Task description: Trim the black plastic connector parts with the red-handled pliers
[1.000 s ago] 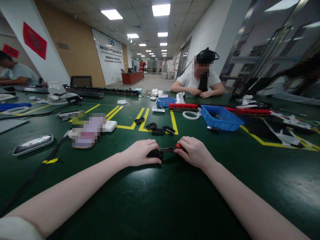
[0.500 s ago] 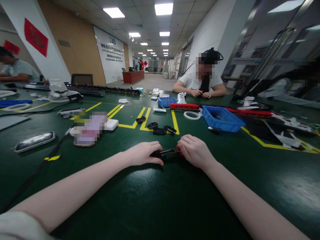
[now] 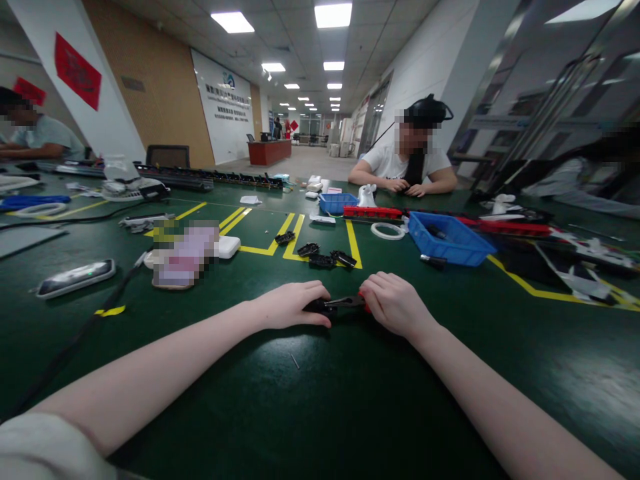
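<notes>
My right hand (image 3: 395, 303) is closed round the red handles of a pair of pliers (image 3: 347, 302), whose long jaws point left. Between its thumb and fingers, my left hand (image 3: 295, 307) holds a small black part (image 3: 316, 306), mostly hidden by the fingers. The plier tips meet the edge of that part; whether they grip it I cannot tell. Below the hands a thin metal pin (image 3: 295, 361) lies on the green table. Several similar black parts (image 3: 323, 261) lie beyond the hands, near yellow tape lines.
To the right stands a blue bin (image 3: 450, 239) with a dark item inside, a black cylinder (image 3: 433, 261) before it. A white ring (image 3: 388, 231) lies nearby. On the left are a phone (image 3: 185, 257), a white device (image 3: 76, 279) and a black cable (image 3: 83, 337). Across the table sits a person (image 3: 407, 167).
The whole view has shifted slightly, so everything appears a little further right. Both hands keep their hold on the pliers and the black part, with no clear movement between them.
</notes>
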`<state>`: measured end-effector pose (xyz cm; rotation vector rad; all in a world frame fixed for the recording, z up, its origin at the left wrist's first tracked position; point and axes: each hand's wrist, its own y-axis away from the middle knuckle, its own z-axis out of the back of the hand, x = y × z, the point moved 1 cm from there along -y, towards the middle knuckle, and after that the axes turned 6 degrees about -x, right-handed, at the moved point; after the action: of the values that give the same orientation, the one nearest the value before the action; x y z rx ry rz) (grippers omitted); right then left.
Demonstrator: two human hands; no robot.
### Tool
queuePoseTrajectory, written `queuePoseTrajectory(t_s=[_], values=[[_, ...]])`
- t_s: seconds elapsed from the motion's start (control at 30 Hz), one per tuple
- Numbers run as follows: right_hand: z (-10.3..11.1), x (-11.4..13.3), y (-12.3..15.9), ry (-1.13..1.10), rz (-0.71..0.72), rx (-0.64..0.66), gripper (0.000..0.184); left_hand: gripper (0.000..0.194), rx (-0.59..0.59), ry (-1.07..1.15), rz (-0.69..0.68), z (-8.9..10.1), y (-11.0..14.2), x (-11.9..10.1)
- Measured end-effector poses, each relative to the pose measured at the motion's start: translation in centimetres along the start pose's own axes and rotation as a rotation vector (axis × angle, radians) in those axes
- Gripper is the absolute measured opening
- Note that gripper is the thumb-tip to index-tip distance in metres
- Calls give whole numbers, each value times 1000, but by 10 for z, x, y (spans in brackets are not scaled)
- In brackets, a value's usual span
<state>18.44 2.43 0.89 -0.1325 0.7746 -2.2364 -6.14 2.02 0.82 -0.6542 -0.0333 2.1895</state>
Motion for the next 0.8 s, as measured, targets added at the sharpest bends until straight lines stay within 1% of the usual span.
queuePoseTrajectory(t_s=[0.4, 0.8], values=[[2, 1, 0, 15, -24, -22, 42, 34, -5, -13, -35, -1, 1, 0], [-3, -2, 1, 21, -11, -29, 42, 32, -37, 26, -56, 0, 2, 2]])
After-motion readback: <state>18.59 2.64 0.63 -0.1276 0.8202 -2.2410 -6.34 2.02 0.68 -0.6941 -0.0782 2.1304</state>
